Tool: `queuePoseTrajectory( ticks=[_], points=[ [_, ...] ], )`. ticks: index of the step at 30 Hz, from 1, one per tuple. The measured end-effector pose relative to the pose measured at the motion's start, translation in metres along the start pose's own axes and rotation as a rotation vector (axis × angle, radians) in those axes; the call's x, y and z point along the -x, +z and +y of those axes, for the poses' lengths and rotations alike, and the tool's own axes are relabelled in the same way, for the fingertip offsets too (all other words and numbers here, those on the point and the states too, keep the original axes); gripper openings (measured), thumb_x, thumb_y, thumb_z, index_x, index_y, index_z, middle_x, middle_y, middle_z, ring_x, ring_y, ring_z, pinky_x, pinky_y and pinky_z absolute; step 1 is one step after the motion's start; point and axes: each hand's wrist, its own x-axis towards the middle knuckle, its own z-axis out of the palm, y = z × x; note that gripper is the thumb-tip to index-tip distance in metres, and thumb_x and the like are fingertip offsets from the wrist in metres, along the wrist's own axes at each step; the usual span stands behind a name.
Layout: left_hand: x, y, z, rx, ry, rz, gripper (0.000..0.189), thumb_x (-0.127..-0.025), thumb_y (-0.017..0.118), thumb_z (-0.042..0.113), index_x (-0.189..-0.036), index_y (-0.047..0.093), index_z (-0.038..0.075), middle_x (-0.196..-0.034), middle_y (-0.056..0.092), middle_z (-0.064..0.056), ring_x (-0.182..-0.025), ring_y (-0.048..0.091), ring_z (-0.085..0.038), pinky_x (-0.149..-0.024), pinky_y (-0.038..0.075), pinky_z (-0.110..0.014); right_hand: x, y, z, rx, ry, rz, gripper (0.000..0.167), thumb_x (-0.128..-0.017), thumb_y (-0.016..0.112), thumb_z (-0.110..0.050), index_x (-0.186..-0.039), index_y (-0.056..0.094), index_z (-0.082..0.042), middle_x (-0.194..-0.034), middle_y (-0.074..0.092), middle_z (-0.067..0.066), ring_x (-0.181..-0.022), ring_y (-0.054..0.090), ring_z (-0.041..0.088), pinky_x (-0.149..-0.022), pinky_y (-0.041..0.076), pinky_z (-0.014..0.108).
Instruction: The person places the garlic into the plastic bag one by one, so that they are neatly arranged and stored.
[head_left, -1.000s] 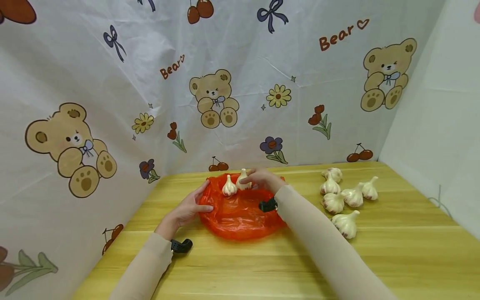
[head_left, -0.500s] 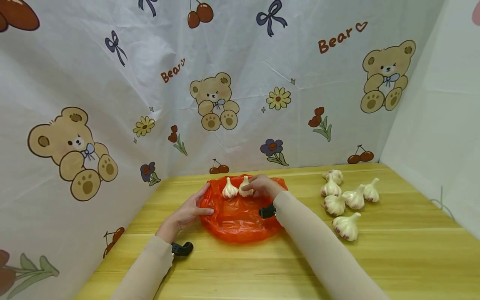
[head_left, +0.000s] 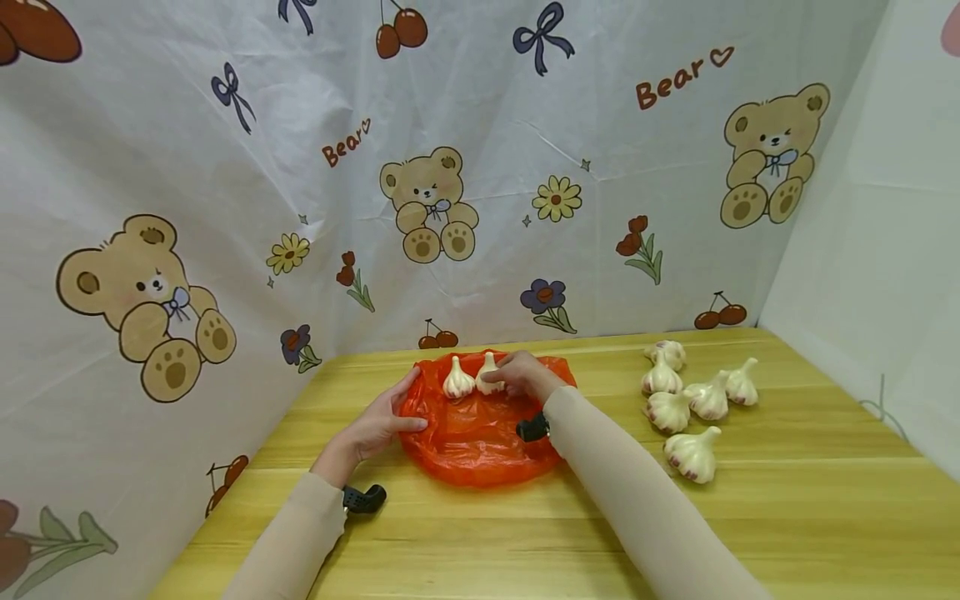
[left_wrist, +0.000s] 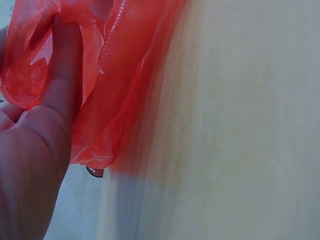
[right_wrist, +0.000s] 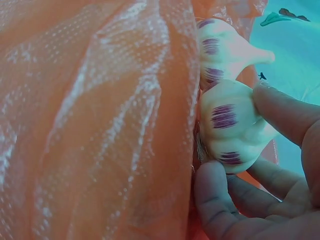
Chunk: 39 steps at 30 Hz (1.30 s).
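Observation:
A red plastic bag [head_left: 480,471] lies on the table with its mouth spread wide. At its left side my left hand [head_left: 375,421] holds the rim; in the left wrist view the thin red film hangs over a finger [left_wrist: 62,70]. Inside the bag, towards the back, one garlic bulb [head_left: 458,379] stands upright. Right beside it is a second garlic bulb [right_wrist: 232,127], which my right hand [head_left: 525,375] holds between thumb and fingers. The two bulbs touch in the right wrist view. Part of the held bulb is hidden by my fingers.
Several more garlic bulbs [head_left: 690,454] lie in a loose group on the right of the wooden table [head_left: 465,542]. A white bear-print cloth [head_left: 480,108] hangs behind the table and along its left; a plain white wall [head_left: 900,250] stands at the right.
My right hand has lowered its garlic bulb a little, bringing it level with the other bulb in the bag. My left hand stays at the bag's rim. The head view has shifted slightly.

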Motion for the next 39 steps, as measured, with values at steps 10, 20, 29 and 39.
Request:
queuePoseTrajectory(
  ticks=[10,20,29,39],
  points=[
    [0.001,0.002,0.001,0.019,0.005,-0.009,0.109,-0.089,0.07,-0.01,-0.168,0.003,0.025,-0.175,0.001,-0.009,-0.157,0.017,-0.042,-0.105,0.055,-0.038,-0.007,0.005,0.001,0.015,-0.031,0.066,0.048,-0.086,0.085,-0.029,-0.121,0.067,-0.002,-0.089,0.062,0.006,-0.068,0.056,0.017,-0.058,0.051,0.022],
    [0.001,0.002,0.002,-0.008,0.006,-0.007,0.108,-0.09,0.07,-0.009,-0.168,0.004,0.026,-0.175,0.003,-0.012,-0.155,0.023,-0.044,-0.104,0.056,-0.037,-0.001,0.004,-0.003,0.035,-0.045,0.083,0.053,-0.087,0.084,-0.024,-0.129,0.063,-0.002,-0.114,0.064,0.012,-0.084,0.061,0.021,-0.07,0.057,0.023],
    [0.001,0.001,0.0,-0.018,-0.008,-0.006,0.109,-0.09,0.072,-0.005,-0.168,0.003,0.027,-0.175,0.003,-0.012,-0.155,0.023,-0.043,-0.104,0.056,-0.037,0.001,-0.001,-0.005,0.103,-0.111,0.083,0.044,-0.087,0.084,-0.023,-0.121,0.065,-0.003,-0.115,0.063,0.013,-0.09,0.061,0.023,-0.083,0.06,0.03],
    [0.001,0.001,0.0,0.032,-0.009,-0.033,0.108,-0.091,0.067,-0.011,-0.167,0.002,0.028,-0.175,0.001,-0.011,-0.153,0.027,-0.041,-0.102,0.057,-0.038,0.019,-0.014,-0.009,0.09,-0.244,-0.018,0.048,-0.091,0.08,-0.021,-0.129,0.062,0.002,-0.131,0.061,0.02,-0.107,0.067,0.032,-0.104,0.056,0.048]
  ],
)
